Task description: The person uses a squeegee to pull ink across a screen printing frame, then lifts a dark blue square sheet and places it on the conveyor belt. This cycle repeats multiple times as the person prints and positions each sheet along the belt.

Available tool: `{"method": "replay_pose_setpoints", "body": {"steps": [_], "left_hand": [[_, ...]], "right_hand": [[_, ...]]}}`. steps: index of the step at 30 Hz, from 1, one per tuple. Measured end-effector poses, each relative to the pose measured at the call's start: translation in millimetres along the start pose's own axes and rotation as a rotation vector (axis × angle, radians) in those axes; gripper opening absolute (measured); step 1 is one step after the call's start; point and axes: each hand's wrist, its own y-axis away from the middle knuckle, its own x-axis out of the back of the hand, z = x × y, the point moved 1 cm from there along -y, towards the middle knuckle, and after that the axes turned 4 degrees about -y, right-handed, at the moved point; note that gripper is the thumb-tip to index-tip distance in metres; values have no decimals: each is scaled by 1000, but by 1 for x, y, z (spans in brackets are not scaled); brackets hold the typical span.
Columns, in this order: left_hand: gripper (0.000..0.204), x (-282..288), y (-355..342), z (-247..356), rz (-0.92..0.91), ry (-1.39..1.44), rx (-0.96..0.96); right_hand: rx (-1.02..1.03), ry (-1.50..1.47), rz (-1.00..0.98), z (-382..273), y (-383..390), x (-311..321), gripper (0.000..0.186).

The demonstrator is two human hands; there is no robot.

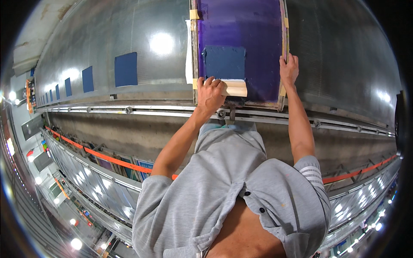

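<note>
A screen printing frame (282, 43) with purple mesh (262, 34) lies on the long grey table in front of me. Within it, a square patch of dark blue ink (224, 62) covers part of the lower left. My left hand (211, 92) is closed on the left end of a wooden squeegee (235, 88), whose blade edge meets the near side of the blue patch. The fingers of my right hand (289, 69) wrap round the frame's right side rail. Strips of yellowish tape (194, 14) stick to the frame's sides.
To the left, several blue printed squares (125, 69) run in a row along the grey table (159, 64). A metal rail (163, 112) with fittings follows the table's near edge. Behind me stand another long table (103, 189) and an orange bar (114, 161), with frames stored beneath.
</note>
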Motion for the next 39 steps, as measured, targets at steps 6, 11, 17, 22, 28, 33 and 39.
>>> {"method": "replay_pose_setpoints", "body": {"steps": [6,11,17,22,28,33,39], "left_hand": [[30,10,-8,-14,-97,1,-26],[29,0,-13,-23,-131,-11,-64],[31,-8,4,-16,-58,48,-30],[23,10,-19,-20,-367,20,135],[11,13,-116,-55,-178,-84,96],[14,6,-165,-75,-152,-65,19],[13,-12,-97,-61,-7,82,-56]], "right_hand": [[12,-5,-4,-8,3,-11,42],[-34,82,-46,-4,2,-26,43],[-84,183,-122,-16,6,-22,47],[146,206,56,-63,1,12,54],[575,-150,-691,-181,-29,32,44],[615,9,-527,-191,-44,-28,15],[575,-134,-450,-176,26,-19,14]]}}
